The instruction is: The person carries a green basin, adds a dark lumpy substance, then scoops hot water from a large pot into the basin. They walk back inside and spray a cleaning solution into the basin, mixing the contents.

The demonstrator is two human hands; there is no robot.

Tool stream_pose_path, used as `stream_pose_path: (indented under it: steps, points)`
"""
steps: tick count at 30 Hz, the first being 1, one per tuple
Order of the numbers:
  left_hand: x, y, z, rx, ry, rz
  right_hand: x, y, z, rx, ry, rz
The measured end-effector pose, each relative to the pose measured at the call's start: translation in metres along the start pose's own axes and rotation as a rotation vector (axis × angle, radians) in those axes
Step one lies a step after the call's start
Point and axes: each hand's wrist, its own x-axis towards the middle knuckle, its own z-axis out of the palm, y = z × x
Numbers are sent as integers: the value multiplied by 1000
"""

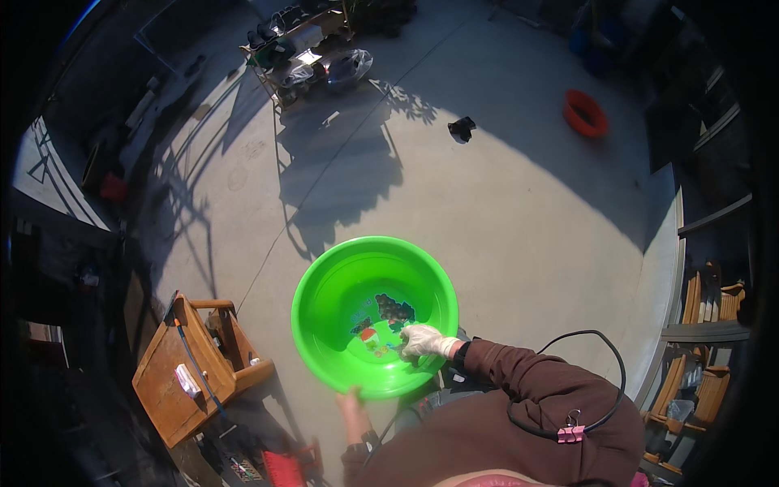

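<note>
A large round bright green basin is in front of me, tilted slightly toward me. My left hand, bare, is closed on its near rim, with the fingers partly hidden and a little blurred. My right hand, in a whitish glove, reaches inside over the near right wall. Its fingers curl down near the basin's bottom, and whatever they hold, if anything, is hidden. Dark, red and white patches on the bottom look like a fruit picture.
A tilted wooden piece of furniture stands at left, bearing a white-and-pink packet. Farther off are a shelf rack, a small black object and a red basin. A black cable loops by my right sleeve.
</note>
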Motion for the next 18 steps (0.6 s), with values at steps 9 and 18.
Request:
stream_pose_path:
  steps: [9,18]
  points:
    - [-101,-25,-65,-239,117,41,-34,-27,30,-54,-103,-153]
    - [-165,-78,-133,-366,378,13,-59,-63,102,-144,-215,-182]
